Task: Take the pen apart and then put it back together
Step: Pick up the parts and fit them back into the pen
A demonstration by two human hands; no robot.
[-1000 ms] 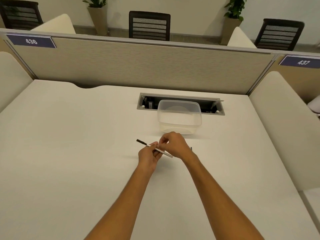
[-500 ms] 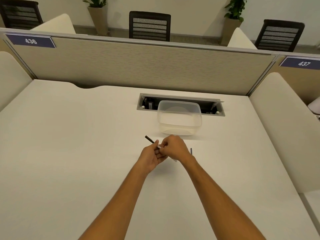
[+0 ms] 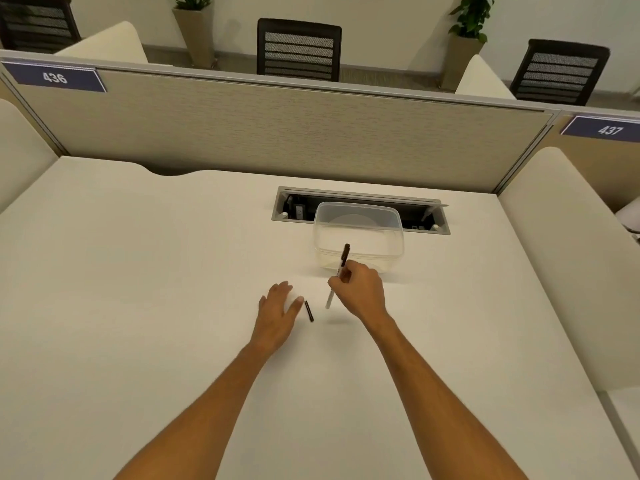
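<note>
A white desk (image 3: 138, 306) is filling most of the view, a beige partition (image 3: 277, 133) closing its far edge and cream side panels (image 3: 554, 254) bounding it left and right. Bare desktop is lying open on both sides of the arms and toward the near edge. A cable tray (image 3: 360, 211) is sitting recessed near the far edge; just in front of it a clear plastic tub (image 3: 360, 242) is standing, and nothing can be made out inside it. The right hand (image 3: 360, 289) is gripping the pen (image 3: 337, 277) between curled fingers, holding it tilted above the desk — dark end toward the tub, pale tip pointing down. The left hand (image 3: 278, 304) is lying flat and relaxed on the desk, grasping nothing. A small dark pen piece (image 3: 309, 310) is lying on the desk just beside its fingertips, between the two hands.
</note>
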